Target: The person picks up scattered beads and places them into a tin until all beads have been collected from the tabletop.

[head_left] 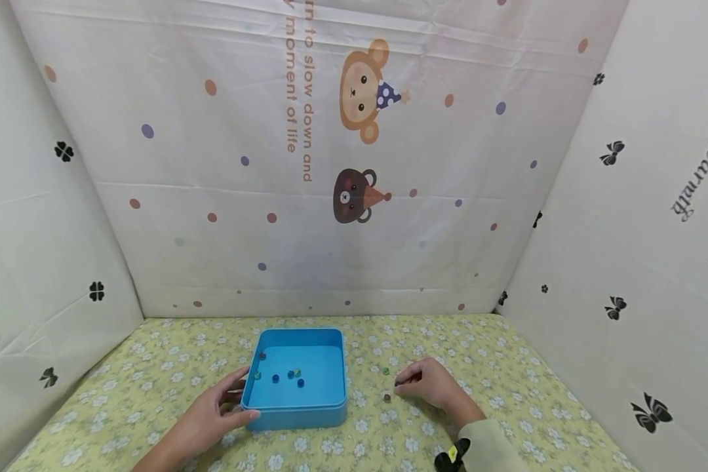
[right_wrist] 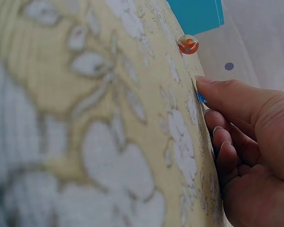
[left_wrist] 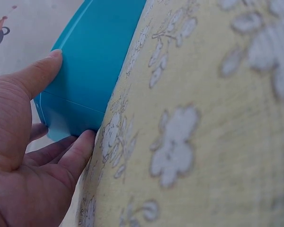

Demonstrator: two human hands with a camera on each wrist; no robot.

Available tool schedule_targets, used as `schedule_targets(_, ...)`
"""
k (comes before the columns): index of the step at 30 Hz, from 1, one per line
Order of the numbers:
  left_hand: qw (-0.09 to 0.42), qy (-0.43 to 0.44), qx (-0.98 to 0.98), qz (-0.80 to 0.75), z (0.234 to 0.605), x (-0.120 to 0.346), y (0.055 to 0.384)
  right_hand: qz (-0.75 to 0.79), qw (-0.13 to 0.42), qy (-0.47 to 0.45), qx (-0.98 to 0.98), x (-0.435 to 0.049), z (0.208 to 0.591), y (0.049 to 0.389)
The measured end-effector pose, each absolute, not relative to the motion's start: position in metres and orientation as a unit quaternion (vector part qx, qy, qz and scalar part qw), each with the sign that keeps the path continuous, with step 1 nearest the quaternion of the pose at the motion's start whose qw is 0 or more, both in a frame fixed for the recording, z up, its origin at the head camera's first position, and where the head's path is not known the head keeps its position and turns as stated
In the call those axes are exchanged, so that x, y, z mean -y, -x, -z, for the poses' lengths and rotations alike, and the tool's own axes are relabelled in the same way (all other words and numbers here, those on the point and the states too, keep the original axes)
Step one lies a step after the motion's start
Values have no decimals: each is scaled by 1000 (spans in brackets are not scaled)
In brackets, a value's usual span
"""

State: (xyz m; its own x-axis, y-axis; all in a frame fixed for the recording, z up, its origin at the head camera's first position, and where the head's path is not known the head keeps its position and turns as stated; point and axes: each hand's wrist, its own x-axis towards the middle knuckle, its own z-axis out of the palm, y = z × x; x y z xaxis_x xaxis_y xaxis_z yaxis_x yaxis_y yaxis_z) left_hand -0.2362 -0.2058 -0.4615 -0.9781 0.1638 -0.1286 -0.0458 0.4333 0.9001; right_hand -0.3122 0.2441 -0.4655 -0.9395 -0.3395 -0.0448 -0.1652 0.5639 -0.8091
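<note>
A square blue box point(head_left: 295, 417), open at the top, stands on the table with several small marbles inside. Among them are dark blue marbles point(head_left: 300, 383) and a green one point(head_left: 257, 375). My left hand point(head_left: 211, 414) grips the box's near left corner, thumb on the front side and fingers along the left. To the right of the box, my right hand point(head_left: 429, 387) is down at the cloth. Its thumb and fingers pinch a blue marble point(right_wrist: 201, 97), mostly covered by them. Close by on the cloth lie an orange-red marble point(right_wrist: 188, 44) and a green marble point(head_left: 386, 371).
A yellow cloth with white flowers point(head_left: 200, 354) covers the table. White printed sheets form a back wall point(head_left: 307, 249) and side walls point(head_left: 602, 249). A black strap with a yellow mark point(head_left: 452, 454) sits at my right sleeve point(head_left: 488, 446).
</note>
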Motion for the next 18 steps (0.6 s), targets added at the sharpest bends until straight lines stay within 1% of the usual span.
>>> schedule_targets(18,102,-34,-839,-533,465,206,237,442,96,127,-883,-242,465,310)
